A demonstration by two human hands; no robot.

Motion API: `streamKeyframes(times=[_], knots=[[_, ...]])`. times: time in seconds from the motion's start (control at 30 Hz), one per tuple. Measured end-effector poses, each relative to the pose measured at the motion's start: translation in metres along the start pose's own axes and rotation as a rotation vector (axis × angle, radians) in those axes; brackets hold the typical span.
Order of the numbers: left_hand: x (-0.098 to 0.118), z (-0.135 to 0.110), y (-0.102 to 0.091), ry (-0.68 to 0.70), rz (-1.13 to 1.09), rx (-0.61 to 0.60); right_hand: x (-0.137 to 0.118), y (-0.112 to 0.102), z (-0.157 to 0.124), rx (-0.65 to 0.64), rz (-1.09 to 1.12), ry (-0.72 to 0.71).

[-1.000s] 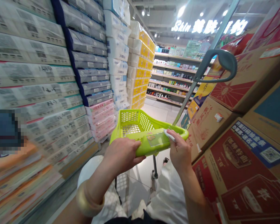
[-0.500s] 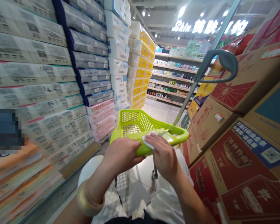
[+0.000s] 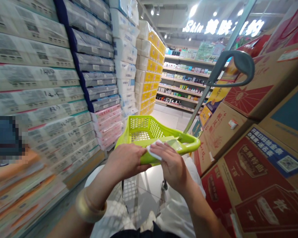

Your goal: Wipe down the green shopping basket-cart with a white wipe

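Note:
A lime-green plastic shopping basket (image 3: 159, 129) with perforated sides stands in front of me, a grey metal pole rising at its right. My left hand (image 3: 126, 161) is closed around the basket's near edge, left of the middle. Under the fingers of my right hand (image 3: 172, 165) is a folded white cloth or tissue (image 3: 154, 150), pressed against the outer face of that same edge. A clear label holder (image 3: 175, 144) sits on the rim just right of my right fingers. My right palm is hidden from view.
A grey looped handle (image 3: 234, 67) tops the slanted pole. Stacked cardboard cartons (image 3: 253, 165) crowd the right side. Packaged paper goods (image 3: 91, 66) are piled high on the left. Shelves of small products (image 3: 183, 79) stand at the back.
Both hands have shifted slightly left, the white cloth moving left along the basket's edge with my right hand. The basket's near end has also moved a little left.

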State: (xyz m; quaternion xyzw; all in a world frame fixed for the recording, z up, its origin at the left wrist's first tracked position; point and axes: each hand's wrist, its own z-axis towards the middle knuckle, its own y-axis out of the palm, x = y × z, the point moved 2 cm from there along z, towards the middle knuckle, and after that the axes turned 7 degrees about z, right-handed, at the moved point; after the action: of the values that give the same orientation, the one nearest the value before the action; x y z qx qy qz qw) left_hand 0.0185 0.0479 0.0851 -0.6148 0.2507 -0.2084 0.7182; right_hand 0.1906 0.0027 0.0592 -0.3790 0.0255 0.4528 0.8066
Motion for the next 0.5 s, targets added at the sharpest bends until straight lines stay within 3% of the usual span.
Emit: streamKeyframes(times=[0.2, 0.4, 0.5], knots=[[-0.019, -0.003, -0.002, 0.014, -0.018, 0.005, 0.039, -0.027, -0.025, 0.307, -0.194, 0.204], [-0.042, -0.004, -0.001, 0.057, -0.133, 0.086, 0.025, -0.02, -0.035, 0.177, -0.167, 0.111], [-0.056, -0.005, 0.001, 0.055, -0.197, 0.196, 0.034, -0.027, -0.04, 0.285, -0.223, 0.165]])
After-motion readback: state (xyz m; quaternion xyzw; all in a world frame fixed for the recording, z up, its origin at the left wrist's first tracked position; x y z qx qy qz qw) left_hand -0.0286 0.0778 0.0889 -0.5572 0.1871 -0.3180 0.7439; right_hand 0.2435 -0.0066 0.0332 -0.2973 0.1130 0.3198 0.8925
